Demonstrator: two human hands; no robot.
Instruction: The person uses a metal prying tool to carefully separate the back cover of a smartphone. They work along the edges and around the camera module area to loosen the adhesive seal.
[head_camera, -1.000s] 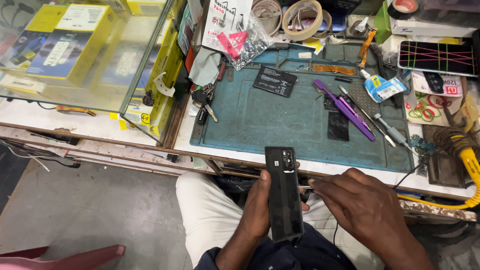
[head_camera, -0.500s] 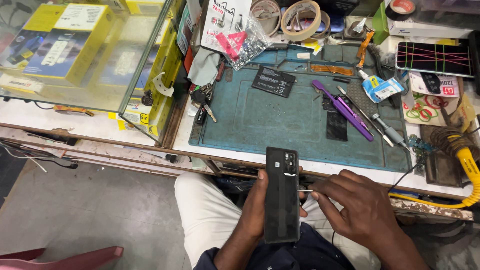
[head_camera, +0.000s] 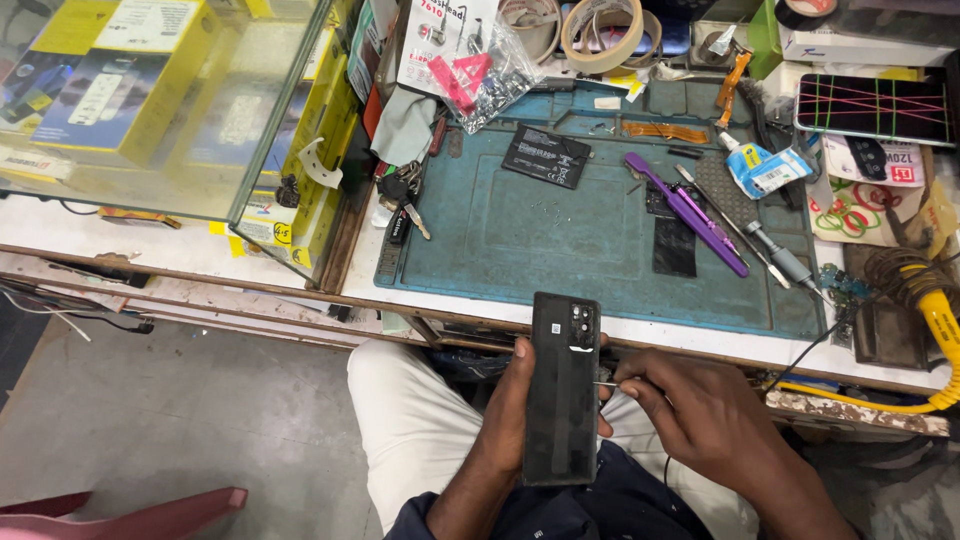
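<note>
Left hand (head_camera: 510, 420) grips a dark phone (head_camera: 562, 385) back-up; right hand (head_camera: 700, 420) fingers pinch a thin metal tool (head_camera: 606, 383) at its edge, where a slip risks gouging the casing.

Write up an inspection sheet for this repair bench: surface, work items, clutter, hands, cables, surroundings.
Surface: teal work mat on a white bench.
Work items: black phone, back up, over the lap; thin metal tool at its right edge.
Clutter: flat black battery, purple pry tool, keys, tape rolls, glue tube.
Hands: left hand grips the phone; right hand pinches the tool.
Cables: yellow cable at right.
Surroundings: glass case with yellow boxes; grey floor.
</note>
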